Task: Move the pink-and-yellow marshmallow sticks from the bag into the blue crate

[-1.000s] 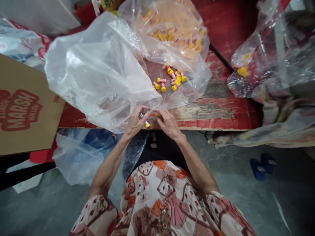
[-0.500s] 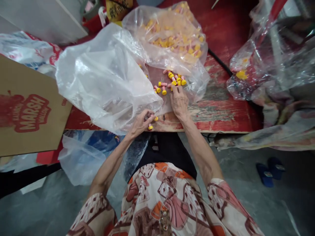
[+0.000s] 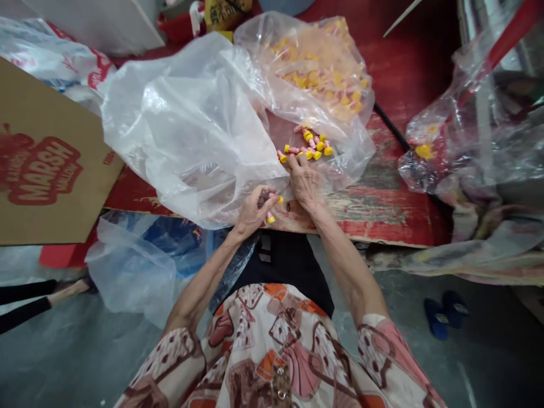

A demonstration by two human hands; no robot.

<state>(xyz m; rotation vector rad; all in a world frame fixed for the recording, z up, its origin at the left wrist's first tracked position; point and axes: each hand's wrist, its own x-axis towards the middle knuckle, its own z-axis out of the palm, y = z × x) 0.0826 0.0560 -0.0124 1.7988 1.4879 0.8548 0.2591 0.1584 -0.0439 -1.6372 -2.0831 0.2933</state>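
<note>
My left hand (image 3: 255, 211) is closed at the front edge of the red table (image 3: 382, 198), gripping a few small pink pieces with yellow caps (image 3: 272, 208). My right hand (image 3: 305, 180) lies on the table just behind it, fingers reaching into a loose heap of the same pink and yellow pieces (image 3: 309, 144). Whether its fingertips pinch one is hidden. A large clear plastic bag (image 3: 187, 130) billows to the left of both hands. Behind the heap lies a second clear bag full of pieces (image 3: 323, 68).
A brown cardboard box printed MARSH (image 3: 42, 170) stands at the left. Crumpled clear plastic with a yellow bit (image 3: 463, 130) is heaped at the right. A pale plastic bag (image 3: 131, 266) hangs below the table. Blue slippers (image 3: 444, 314) lie on the grey floor.
My right hand left my left hand at the table edge and reached forward to the loose heap. My left hand stayed closed on its pieces. The view shifted slightly.
</note>
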